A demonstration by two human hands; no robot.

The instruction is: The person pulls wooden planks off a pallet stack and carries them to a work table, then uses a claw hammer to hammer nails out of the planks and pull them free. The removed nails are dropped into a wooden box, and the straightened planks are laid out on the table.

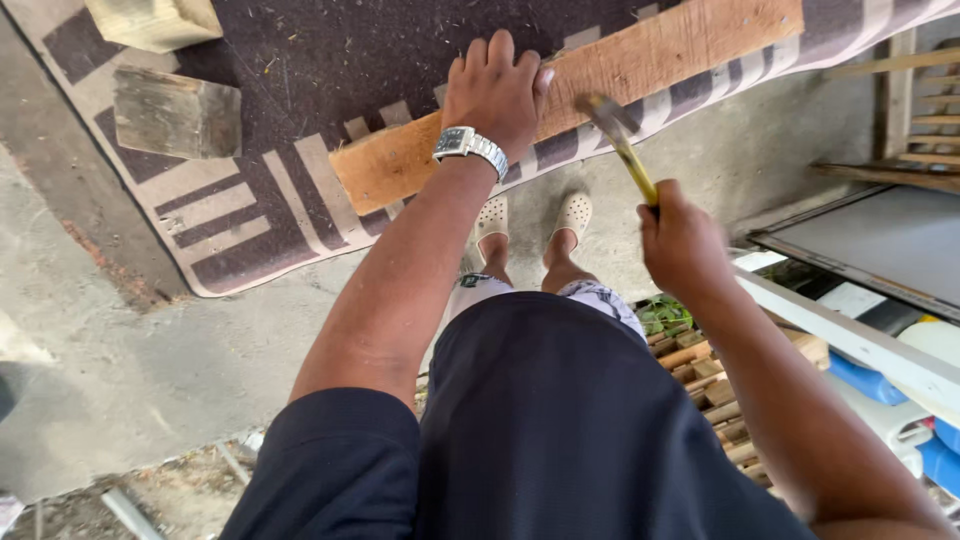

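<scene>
Looking down from head height: right hand [682, 240] clenched in a tight grip round the yellow handle of a hammer [622, 145], head raised and blurred just above and beside the plank. Left hand [497, 92] pressed flat, fingers spread, not closed on anything, on top of a long wooden plank [660, 55], wristwatch [468, 147] on that wrist. Plank lay ahead of both hands, long axis running from lower left to upper right across a striped grey and dark rug [250, 210] on the concrete floor [120, 340]. Left hand already on the plank near its nearer end; hammer head just right of that hand, close to the fingers. Pale clogs [575, 212] seen below, between the arms. Two chunky wooden blocks [178, 112] lay well apart on the rug at upper left. Slatted wooden frames and blue containers [865, 382] stood at right.
</scene>
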